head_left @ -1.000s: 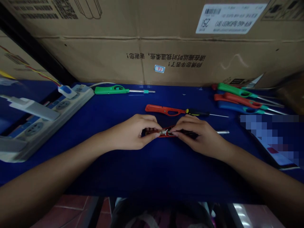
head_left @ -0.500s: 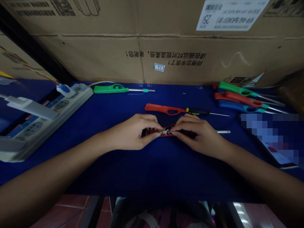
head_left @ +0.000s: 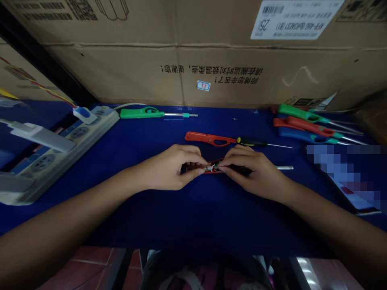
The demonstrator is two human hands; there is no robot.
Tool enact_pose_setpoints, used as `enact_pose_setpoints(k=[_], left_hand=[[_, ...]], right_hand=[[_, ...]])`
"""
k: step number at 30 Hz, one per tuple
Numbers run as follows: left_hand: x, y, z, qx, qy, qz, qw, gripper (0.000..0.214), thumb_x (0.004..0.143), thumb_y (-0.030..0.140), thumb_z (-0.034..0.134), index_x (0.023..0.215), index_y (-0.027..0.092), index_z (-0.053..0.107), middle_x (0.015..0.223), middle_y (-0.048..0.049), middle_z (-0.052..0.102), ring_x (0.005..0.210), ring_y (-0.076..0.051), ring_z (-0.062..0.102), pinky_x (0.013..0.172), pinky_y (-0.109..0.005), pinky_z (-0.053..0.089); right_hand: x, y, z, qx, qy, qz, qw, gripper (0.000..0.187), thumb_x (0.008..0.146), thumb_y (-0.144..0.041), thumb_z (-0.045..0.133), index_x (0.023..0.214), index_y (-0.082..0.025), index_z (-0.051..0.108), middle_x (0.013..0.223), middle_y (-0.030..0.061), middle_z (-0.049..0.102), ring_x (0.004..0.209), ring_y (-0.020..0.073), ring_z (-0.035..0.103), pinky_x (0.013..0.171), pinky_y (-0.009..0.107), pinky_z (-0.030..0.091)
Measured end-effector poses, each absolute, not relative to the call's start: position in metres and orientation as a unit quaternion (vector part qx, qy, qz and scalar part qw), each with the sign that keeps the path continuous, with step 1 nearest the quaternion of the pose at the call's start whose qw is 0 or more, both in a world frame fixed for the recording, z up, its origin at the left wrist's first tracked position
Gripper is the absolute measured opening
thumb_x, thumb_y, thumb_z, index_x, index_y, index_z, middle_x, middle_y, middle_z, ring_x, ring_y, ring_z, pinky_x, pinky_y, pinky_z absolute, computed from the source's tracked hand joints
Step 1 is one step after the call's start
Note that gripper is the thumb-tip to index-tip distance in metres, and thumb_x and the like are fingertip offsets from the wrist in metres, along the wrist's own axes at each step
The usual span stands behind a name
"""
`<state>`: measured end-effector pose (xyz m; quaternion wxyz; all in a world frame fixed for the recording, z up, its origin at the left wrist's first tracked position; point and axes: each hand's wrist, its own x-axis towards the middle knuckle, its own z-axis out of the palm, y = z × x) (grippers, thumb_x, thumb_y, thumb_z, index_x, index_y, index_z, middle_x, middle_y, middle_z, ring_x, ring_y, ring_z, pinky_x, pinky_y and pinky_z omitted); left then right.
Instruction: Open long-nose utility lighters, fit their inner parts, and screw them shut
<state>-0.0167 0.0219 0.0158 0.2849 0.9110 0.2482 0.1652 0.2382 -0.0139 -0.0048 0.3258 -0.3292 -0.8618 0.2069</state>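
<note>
Counting one opened red lighter mid-table, metal tube poking out right, one loose red handle half just beyond it, one black-and-yellow screwdriver right up against that half, one green lighter far left, at least three more in a far-right pile (one green, one red, one blue), plus one power strip left and one blurred-out phone-like slab right, all on a blue table. Basically identical to half a second ago: same pinch, same layout, just a tiny nudge of the view. As for the left hand, thumb and fingertips almost together, pinching a small metallic bit in the opened lighter's middle. With the right hand, thumb and forefinger pressed close too, just right of a whitish piece; can't tell exactly which part's under those fingertips.
</note>
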Motion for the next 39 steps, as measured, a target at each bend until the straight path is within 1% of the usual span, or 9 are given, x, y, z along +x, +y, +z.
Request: enact_pose_setpoints(k=[8,20,39], left_hand=[[-0.0161,0.0218,0.0145,0.912,0.246,0.171,0.281,0.020,0.094,0.017,0.061,0.108,0.016,0.076,0.095,-0.0034,0.068,0.079,-0.011,0.066,0.074,-0.023,0.052],[-0.0150,0.0201,0.0136,0.913,0.243,0.170,0.281,0.021,0.094,0.018,0.061,0.109,0.015,0.076,0.094,-0.0040,0.068,0.074,-0.011,0.064,0.066,-0.021,0.051],[-0.0142,0.0203,0.0145,0.911,0.251,0.162,0.284,0.023,0.095,0.020,0.060,0.111,0.017,0.076,0.094,-0.0047,0.068,0.076,-0.012,0.065,0.063,-0.021,0.050]], right_hand=[[0.2372,-0.0139,-0.0047,-0.327,-0.867,0.201,0.318,0.011,0.095,-0.013,0.064,0.098,-0.017,0.074,0.086,0.0040,0.071,0.081,0.0157,0.063,0.080,0.033,0.048],[0.2366,-0.0139,-0.0060,-0.325,-0.867,0.204,0.317,0.010,0.095,-0.013,0.064,0.096,-0.017,0.073,0.087,0.0037,0.071,0.082,0.0157,0.063,0.081,0.034,0.048],[0.2359,-0.0139,-0.0079,-0.328,-0.866,0.221,0.307,0.010,0.097,-0.015,0.062,0.097,-0.017,0.072,0.088,0.0042,0.070,0.084,0.0166,0.062,0.083,0.035,0.048]])
